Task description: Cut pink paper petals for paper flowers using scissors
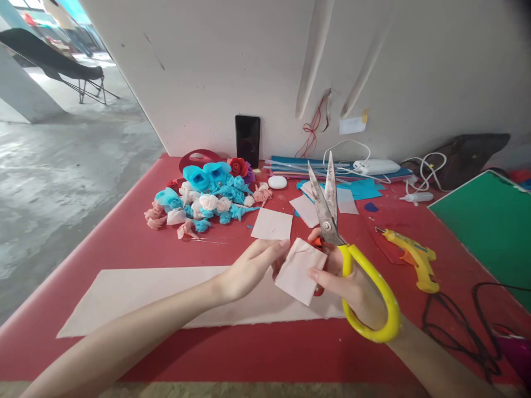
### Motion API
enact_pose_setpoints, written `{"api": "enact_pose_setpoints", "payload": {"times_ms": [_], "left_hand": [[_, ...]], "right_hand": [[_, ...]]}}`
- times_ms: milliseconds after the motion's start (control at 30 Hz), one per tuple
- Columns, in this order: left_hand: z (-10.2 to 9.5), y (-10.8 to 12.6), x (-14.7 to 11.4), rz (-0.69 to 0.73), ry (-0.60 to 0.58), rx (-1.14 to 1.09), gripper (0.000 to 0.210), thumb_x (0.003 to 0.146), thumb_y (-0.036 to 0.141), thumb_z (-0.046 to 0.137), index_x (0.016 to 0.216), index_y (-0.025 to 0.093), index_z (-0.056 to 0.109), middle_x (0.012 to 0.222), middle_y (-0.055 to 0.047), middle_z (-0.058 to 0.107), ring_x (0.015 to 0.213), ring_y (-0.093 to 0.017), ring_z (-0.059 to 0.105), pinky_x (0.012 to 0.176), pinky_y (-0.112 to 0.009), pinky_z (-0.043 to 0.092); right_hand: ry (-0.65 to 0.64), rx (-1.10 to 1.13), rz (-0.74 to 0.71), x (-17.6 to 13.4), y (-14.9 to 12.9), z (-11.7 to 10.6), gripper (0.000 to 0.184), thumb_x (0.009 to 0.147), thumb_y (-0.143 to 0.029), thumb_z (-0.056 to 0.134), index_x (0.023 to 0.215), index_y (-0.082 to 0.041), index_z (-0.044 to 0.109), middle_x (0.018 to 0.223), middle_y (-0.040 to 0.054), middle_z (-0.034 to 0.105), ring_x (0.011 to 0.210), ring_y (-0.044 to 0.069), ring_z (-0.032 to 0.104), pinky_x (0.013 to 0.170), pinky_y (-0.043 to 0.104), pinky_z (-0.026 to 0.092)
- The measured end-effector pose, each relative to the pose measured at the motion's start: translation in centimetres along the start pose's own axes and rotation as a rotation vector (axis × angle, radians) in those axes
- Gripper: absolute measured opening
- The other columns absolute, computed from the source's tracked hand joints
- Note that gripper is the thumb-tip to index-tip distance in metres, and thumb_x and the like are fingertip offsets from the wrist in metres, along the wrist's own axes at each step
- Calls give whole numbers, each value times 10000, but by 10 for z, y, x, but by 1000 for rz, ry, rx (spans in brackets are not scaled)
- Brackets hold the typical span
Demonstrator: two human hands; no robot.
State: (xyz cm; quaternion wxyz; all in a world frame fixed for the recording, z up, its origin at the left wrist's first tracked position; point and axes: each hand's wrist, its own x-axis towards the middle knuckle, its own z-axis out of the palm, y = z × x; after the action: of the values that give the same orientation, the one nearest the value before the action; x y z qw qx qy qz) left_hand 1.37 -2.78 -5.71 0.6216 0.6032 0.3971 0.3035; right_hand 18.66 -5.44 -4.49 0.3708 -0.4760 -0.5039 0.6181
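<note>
Right hand: mine, closed on a small piece of pale pink paper, thumb on its front. The paper is tilted, raised above the table.

Scissors, one pair: yellow handles against my right hand, blades pointing up and slightly parted.

Left hand: mine, fingers curled at the paper's left edge, partly behind it; whether they pinch it I cannot tell.

Red item, partly hidden behind the paper: kind unclear to me.

Long pale strip, one: flat on the table beneath my hands.

Pale square, one: just beyond my left hand.

Flowers, one heap: blue, white, pink and red, to the left.

Phone, one: upright against the wall.

Glue gun, one: yellow, on its side to the right, near a green board.
</note>
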Motion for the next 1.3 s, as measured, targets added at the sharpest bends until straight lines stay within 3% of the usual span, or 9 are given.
{"api": "enact_pose_setpoints", "payload": {"times_ms": [100,267,367,500,633,733,833,1033,1300], "left_hand": [[-3,-1,1,-6,-25,-6,387,864,413,334,610,163,485,596,6,490,593,-127,478,637,-271,441],[-6,0,-1,54,-306,35,429,835,478,374,577,161,506,570,-8,523,584,-136,505,629,-275,456],[-5,-3,-2,7,-410,31,405,791,501,477,595,153,544,563,-9,542,561,-129,510,596,-265,459],[-1,-6,-3,-132,-383,-10,290,801,407,535,745,130,598,560,15,548,507,-86,495,545,-217,432],[1,-2,-3,-88,-371,-55,267,836,346,502,765,116,617,574,5,545,508,-72,465,477,-182,375],[-4,7,-4,-19,-238,-61,275,837,339,495,713,120,605,581,1,541,517,-75,477,475,-185,380],[-13,16,-6,52,-84,-5,336,827,356,502,583,131,558,522,5,521,486,-73,461,477,-196,390],[-32,29,-7,140,100,81,344,824,396,506,583,154,543,533,14,520,490,-78,480,500,-208,446],[-37,32,-5,77,13,208,383,845,389,481,566,140,567,532,10,567,498,-75,501,509,-196,435]], "right_hand": [[-26,3,5,-1,2,-3,323,719,-243,580,1006,-269,435,759,-7,487,616,147,463,520,258,393],[-64,30,16,0,1,-6,259,752,-260,564,996,-262,476,809,13,530,627,159,508,547,290,422],[-78,36,33,2,-2,-5,248,726,-239,594,963,-255,522,861,27,537,640,168,532,563,312,446],[-58,60,40,2,-1,-1,307,653,-186,664,927,-256,545,798,15,559,660,181,546,554,301,457],[-22,88,44,2,11,-1,208,752,-282,597,948,-253,535,607,-23,505,537,158,492,531,295,425],[-61,94,20,6,16,-3,146,813,-315,478,921,-236,535,597,-18,494,548,157,482,593,312,410],[-148,87,-43,8,14,0,200,682,-227,537,882,-229,530,724,7,543,693,171,514,670,310,399],[-255,154,71,5,19,9,292,586,-223,498,876,-222,465,741,12,542,530,114,427,517,278,317],[-292,53,24,4,21,3,354,590,-246,467,941,-206,483,707,8,517,499,106,392,518,281,323]]}}
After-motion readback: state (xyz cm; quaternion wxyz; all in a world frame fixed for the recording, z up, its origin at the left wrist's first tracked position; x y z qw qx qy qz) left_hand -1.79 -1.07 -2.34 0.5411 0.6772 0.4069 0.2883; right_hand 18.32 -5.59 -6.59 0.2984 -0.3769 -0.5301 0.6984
